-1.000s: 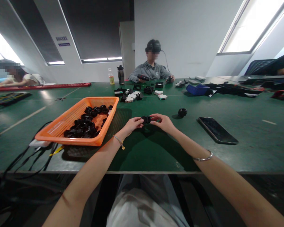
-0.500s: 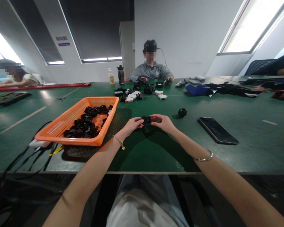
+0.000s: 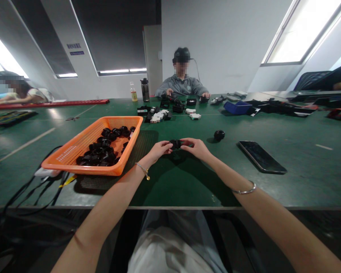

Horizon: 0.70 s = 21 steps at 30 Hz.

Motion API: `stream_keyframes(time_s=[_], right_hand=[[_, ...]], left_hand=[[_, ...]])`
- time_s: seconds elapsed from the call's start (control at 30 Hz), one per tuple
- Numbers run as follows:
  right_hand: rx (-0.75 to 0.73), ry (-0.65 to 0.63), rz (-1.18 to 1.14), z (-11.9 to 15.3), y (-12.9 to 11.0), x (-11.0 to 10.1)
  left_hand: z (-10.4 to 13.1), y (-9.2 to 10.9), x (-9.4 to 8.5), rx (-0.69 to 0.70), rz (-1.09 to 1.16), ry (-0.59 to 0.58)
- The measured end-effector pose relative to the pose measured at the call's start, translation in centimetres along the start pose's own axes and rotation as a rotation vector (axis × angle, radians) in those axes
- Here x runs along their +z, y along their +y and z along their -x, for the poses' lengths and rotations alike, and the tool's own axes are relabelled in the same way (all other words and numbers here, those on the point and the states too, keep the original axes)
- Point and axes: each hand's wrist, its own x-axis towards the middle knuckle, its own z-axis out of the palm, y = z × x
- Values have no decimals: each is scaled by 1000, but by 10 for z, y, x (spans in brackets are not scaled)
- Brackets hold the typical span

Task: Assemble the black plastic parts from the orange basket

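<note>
Tabletop (image 3: pixel 307 144), green, spreads beneath the held black part (image 3: pixel 175 144) toward a pale wall (image 3: pixel 230 41)

Basket (image 3: pixel 131 146) lies left, phone (image 3: pixel 262 157) right — held part (image 3: pixel 175 144) between.

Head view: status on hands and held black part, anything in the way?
Left hand, right hand: fingertip grip on opposite sides of the black part. Contact with green table unclear. Orange basket left, phone right, neither in the way.
</note>
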Motion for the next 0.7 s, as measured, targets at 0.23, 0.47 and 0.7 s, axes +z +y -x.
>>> stream_keyframes(time_s=[0.23, 0.47, 0.7], right_hand=[[-3, 30, -85, 0, 4, 4], [-24, -7, -77, 1, 2, 3], [-17, -15, -60, 0, 2, 2]], left_hand=[[1, 1, 1, -14, -9, 11], [4, 4, 3, -27, -4, 30], [4, 4, 3, -16, -7, 11]])
